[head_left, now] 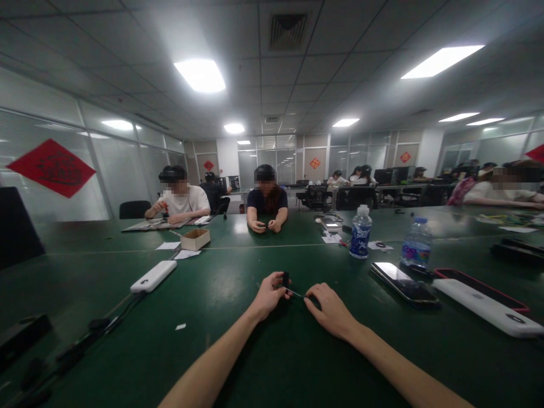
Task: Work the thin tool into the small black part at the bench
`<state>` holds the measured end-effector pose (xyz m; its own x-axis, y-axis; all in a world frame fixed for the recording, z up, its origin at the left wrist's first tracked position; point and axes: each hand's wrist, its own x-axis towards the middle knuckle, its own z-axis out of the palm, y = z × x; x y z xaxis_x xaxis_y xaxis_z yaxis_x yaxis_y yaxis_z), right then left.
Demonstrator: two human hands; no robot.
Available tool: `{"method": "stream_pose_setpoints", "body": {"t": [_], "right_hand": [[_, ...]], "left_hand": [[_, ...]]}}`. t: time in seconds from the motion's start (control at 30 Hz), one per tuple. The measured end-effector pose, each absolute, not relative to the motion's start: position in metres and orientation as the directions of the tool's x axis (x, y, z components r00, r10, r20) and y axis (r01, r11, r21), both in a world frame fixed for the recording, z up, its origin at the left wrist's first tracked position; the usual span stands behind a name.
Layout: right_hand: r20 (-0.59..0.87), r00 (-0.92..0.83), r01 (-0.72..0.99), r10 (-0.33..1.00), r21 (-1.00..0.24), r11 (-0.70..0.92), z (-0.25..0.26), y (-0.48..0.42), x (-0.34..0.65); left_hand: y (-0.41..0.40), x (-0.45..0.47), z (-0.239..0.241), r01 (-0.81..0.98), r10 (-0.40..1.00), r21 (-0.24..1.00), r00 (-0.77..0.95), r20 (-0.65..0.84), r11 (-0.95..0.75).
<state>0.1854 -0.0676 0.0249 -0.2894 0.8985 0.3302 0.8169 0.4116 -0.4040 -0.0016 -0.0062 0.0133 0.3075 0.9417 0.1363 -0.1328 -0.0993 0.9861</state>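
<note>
Over the green table (238,351), my left hand (268,294) pinches a small black block-like piece (285,279) upright between thumb and fingers. A thin, pale rod (295,292) spans the gap between my hands, its left end close to the black piece. My right hand (329,310) is closed on the other end of this rod, fingers curled and low over the table. Whether the rod is a tool shaft or a stiff wire, I cannot tell. My right palm hides whatever lies beneath it.
To the right are a phone (403,285), a white power bank (487,306) and two bottles (360,233). Another white power bank (153,276), with cables, and a small open box (195,239) are at left. Opposite sit two people (267,198); others are farther back.
</note>
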Motion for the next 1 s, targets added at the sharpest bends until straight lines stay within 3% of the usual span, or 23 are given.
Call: {"method": "stream_pose_setpoints", "body": {"t": [1.0], "right_hand": [[0.296, -0.26, 0.817, 0.919, -0.44, 0.373, 0.0222, -0.0664, 0.1864]], "left_hand": [[-0.0058, -0.0006, 0.0132, -0.139, 0.944, 0.985, 0.301, 0.137, -0.098]]}}
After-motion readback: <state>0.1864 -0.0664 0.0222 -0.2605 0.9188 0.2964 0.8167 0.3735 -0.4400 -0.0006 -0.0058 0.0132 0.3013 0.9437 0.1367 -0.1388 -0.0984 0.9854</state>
